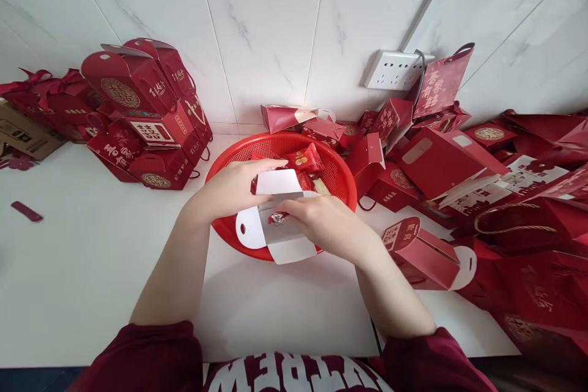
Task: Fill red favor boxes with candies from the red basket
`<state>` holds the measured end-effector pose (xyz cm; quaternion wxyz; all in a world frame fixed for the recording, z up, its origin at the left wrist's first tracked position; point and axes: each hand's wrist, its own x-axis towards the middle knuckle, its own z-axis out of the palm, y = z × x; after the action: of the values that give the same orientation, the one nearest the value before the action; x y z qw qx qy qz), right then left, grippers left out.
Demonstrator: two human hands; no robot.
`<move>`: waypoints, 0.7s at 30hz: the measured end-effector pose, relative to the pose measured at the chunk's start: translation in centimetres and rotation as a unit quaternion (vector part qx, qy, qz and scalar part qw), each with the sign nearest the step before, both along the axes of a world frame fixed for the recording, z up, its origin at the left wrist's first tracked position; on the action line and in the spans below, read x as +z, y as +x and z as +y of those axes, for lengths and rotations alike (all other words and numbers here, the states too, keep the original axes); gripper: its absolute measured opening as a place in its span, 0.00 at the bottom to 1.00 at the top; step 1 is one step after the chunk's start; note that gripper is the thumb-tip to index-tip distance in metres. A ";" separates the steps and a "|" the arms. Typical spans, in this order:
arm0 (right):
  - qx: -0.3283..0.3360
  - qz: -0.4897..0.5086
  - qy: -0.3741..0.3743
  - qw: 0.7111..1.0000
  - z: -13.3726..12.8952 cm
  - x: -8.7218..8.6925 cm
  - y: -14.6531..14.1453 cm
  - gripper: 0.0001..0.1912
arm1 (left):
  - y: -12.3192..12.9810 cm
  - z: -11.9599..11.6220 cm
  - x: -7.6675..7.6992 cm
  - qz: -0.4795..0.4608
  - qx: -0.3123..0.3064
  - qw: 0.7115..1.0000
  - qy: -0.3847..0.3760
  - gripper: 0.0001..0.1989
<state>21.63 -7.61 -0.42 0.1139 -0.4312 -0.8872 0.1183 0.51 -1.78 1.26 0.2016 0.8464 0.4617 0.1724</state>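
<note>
A red perforated basket (346,180) stands on the white table, with red wrapped packets (307,158) in it. Over the basket is an open box (287,239), its flaps spread and its white inside showing. My left hand (236,187) is at the box's far left side, fingers curled around a red item that is mostly hidden. My right hand (316,217) reaches into the box opening, its fingers closed at a small red and white packet (278,217).
Stacked red gift boxes (156,98) stand at the left, near a small red strip (26,211). Many red boxes (448,162) crowd the right side. One box (425,251) lies near my right forearm. A power strip (395,70) is on the tiled wall.
</note>
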 end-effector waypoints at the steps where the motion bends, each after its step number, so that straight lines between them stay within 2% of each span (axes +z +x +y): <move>1: -0.008 -0.032 0.004 0.999 0.2 -0.6 -0.6 0.16 | 0.1 -0.1 0.0 0.003 -0.003 1.000 0.007 0.28; 3: -0.008 -0.073 0.005 0.997 0.5 -1.6 -1.8 0.15 | 0.3 -0.3 0.1 0.013 -0.010 1.000 0.024 0.27; 6: 0.003 -0.102 -0.038 0.994 1.0 -2.6 -2.8 0.17 | 0.6 -0.6 0.2 0.030 -0.015 0.999 0.032 0.26; 11: -0.049 -0.093 -0.046 0.993 1.4 -2.9 -2.4 0.22 | 1.0 -0.5 0.0 0.044 -0.016 0.998 0.029 0.27; 14: -0.004 -0.053 -0.098 0.994 1.5 -3.1 -2.1 0.22 | 0.9 -0.4 -0.2 0.049 -0.019 0.998 0.029 0.26; 18: 0.041 -0.094 -0.189 0.977 1.9 -3.4 -2.5 0.20 | 1.1 -0.4 -0.5 0.052 -0.016 0.998 0.033 0.25; 20: 0.056 -0.086 -0.203 0.974 2.0 -2.8 -2.1 0.19 | 1.1 -0.4 -0.4 0.042 -0.006 0.998 0.044 0.25; 21: 0.067 -0.045 -0.198 0.977 1.9 -2.3 -1.7 0.18 | 1.0 -0.4 -0.4 0.032 0.001 0.998 0.056 0.25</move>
<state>19.97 -5.69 -2.70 -0.0221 -0.3899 -0.8772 0.2794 1.53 -2.14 0.90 0.1383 0.8611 0.4584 0.1709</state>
